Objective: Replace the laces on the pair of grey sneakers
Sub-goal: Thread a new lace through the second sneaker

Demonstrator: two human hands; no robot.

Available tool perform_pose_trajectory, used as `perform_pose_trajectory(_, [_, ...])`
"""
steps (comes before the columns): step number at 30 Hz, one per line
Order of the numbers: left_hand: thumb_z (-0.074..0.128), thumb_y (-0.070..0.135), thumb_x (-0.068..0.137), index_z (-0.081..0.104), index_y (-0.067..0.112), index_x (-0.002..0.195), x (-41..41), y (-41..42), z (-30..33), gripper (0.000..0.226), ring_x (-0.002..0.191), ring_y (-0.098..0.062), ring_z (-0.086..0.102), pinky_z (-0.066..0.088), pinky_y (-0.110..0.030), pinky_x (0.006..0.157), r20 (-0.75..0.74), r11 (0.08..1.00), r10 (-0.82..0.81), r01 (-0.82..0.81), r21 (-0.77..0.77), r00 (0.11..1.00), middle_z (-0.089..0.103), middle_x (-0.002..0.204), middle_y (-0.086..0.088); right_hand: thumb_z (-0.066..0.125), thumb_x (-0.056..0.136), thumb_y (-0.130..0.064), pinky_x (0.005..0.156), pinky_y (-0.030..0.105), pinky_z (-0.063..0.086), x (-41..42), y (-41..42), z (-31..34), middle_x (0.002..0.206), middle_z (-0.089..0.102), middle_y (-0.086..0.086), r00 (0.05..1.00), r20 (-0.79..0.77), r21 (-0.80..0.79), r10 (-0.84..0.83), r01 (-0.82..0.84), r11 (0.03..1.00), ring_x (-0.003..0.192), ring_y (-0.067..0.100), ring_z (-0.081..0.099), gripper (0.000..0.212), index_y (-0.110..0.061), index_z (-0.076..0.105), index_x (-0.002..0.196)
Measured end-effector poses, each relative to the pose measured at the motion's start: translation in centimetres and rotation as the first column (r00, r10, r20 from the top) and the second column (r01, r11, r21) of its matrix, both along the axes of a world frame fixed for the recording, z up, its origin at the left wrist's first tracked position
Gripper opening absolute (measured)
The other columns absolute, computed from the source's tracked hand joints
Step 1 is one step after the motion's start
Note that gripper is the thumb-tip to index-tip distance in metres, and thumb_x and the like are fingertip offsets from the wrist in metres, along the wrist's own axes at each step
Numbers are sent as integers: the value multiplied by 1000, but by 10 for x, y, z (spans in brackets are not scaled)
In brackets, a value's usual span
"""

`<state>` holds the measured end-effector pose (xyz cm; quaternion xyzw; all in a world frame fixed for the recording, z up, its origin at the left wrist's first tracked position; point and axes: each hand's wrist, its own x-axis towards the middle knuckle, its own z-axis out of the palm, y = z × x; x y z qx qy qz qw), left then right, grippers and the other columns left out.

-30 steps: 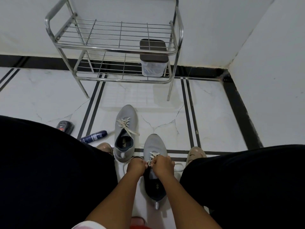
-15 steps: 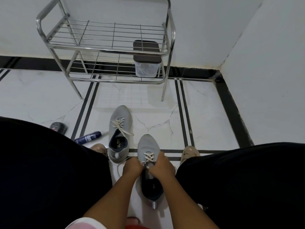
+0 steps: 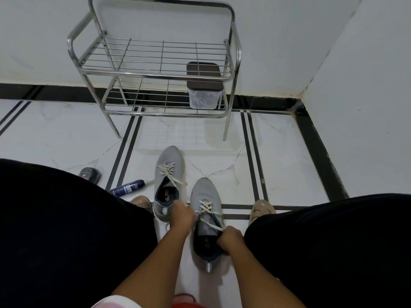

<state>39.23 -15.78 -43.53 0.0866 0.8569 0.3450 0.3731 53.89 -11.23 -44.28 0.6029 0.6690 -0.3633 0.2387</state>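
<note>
Between the knees, hands (image 3: 205,230) on sneaker (image 3: 205,196).

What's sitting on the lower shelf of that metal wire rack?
On the lower shelf of the metal wire rack, at its right end, stands a clear plastic container with a dark brown lid. The contents are too blurred to identify.

You're looking at soft, dim, even indoor light; the metal rack (image 3: 155,70) is casting a faint grid shadow on the floor (image 3: 278,152), and wide-angle distortion is bending edge lines.
</note>
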Motion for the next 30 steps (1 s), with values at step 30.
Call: perform_pose_trajectory(30, [39,16,96,56,19,129,12,-36,-19,37,126,-21,50,42,-35,99,-49,628,-587,416,-657,808,52,135,-3,54,93,-26,74,28,47,-18,18,-7,111,67,9,976,-173,178,-136,166,970,101,30,63,25,-19,69,111])
